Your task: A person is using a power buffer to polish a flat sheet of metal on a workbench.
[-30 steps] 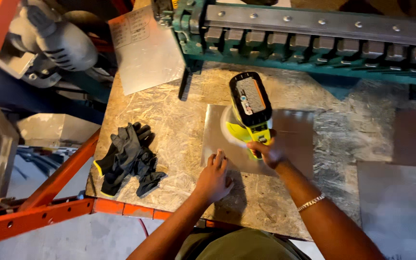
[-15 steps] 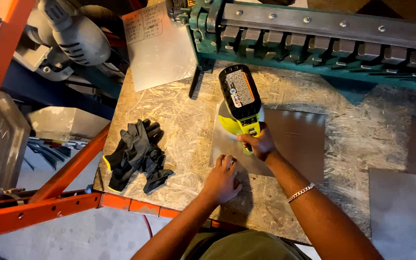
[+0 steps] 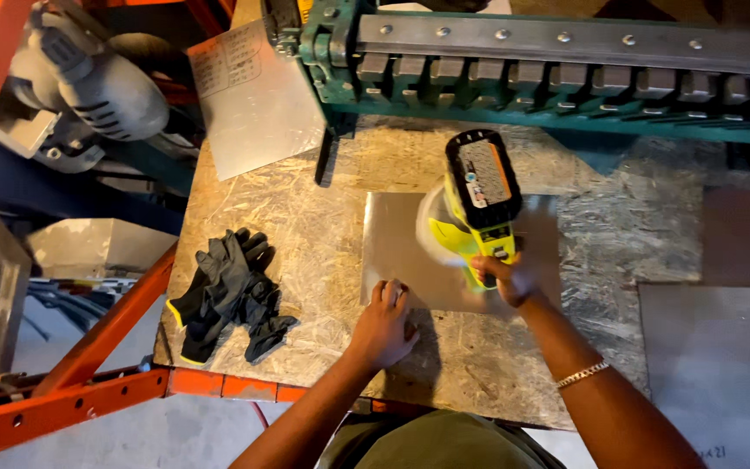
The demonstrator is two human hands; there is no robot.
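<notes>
A square sheet of bare metal (image 3: 401, 247) lies flat on the chipboard bench top (image 3: 297, 217). My left hand (image 3: 384, 326) presses on the sheet's near left corner, fingers spread. My right hand (image 3: 505, 278) grips the handle of a yellow-green cordless power tool (image 3: 475, 204) with a black battery pack on top. The tool stands on the sheet's middle and its lower end is blurred. A thin bracelet sits on my right wrist.
A pair of black gloves (image 3: 232, 295) lies on the bench to the left. A green sheet-metal brake (image 3: 557, 65) runs along the far edge, with another metal sheet (image 3: 249, 100) leaning at its left. Orange frame rails (image 3: 88, 347) and a grey power tool (image 3: 97, 82) are at left.
The power tool and my right hand have shifted slightly over the sheet. My left hand stays on the sheet's near corner. The view has drifted a little.
</notes>
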